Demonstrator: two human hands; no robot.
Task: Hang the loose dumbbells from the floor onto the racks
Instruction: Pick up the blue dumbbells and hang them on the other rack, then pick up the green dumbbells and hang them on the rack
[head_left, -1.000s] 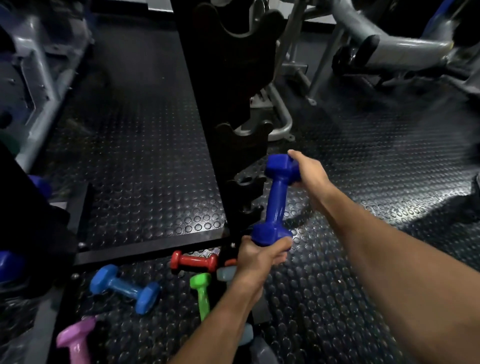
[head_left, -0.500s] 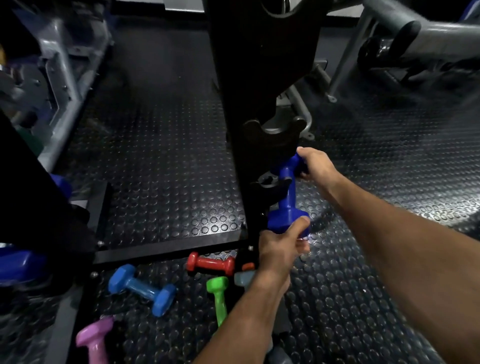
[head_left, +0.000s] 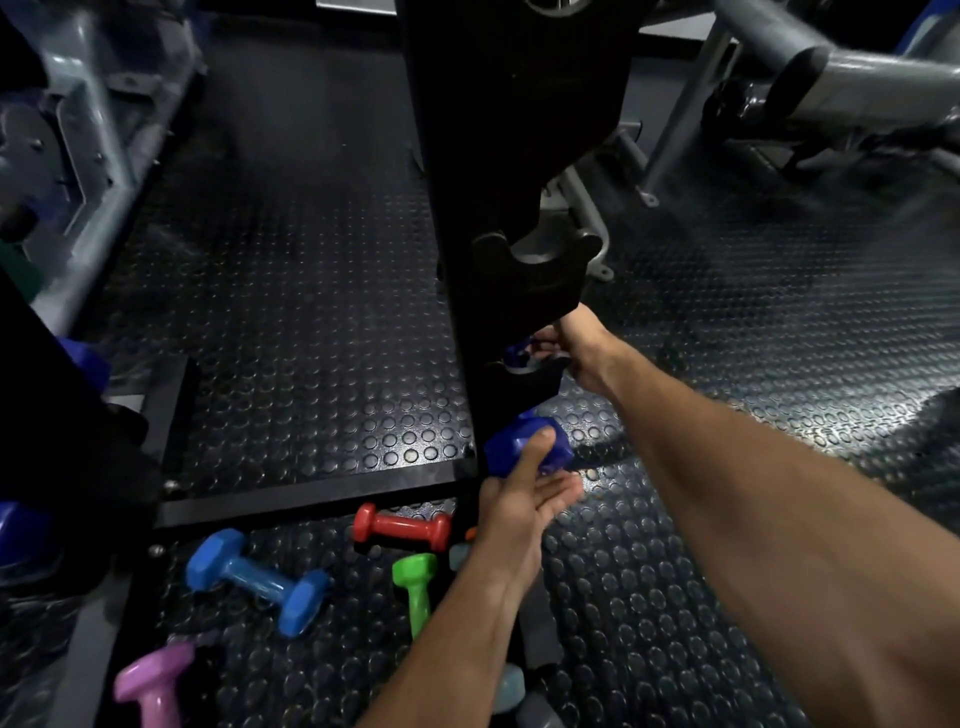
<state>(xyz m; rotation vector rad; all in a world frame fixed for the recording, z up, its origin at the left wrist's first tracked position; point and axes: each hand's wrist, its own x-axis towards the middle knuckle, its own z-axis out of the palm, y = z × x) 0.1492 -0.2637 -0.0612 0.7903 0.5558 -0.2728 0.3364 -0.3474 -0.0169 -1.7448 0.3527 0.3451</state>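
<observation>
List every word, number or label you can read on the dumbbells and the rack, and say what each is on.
None can be read.
Dark blue dumbbell: no marking shows.
Red dumbbell, light blue dumbbell, green dumbbell, pink dumbbell: no legible weight numbers.
Black rack: no label visible.

Two hands (head_left: 524, 499) (head_left: 582, 348), one dark blue dumbbell (head_left: 527, 449) at the rack (head_left: 498, 156), four bright dumbbells on the floor (head_left: 311, 312): light blue (head_left: 258, 587), red (head_left: 402, 529), green (head_left: 415, 590), pink (head_left: 153, 683).
</observation>
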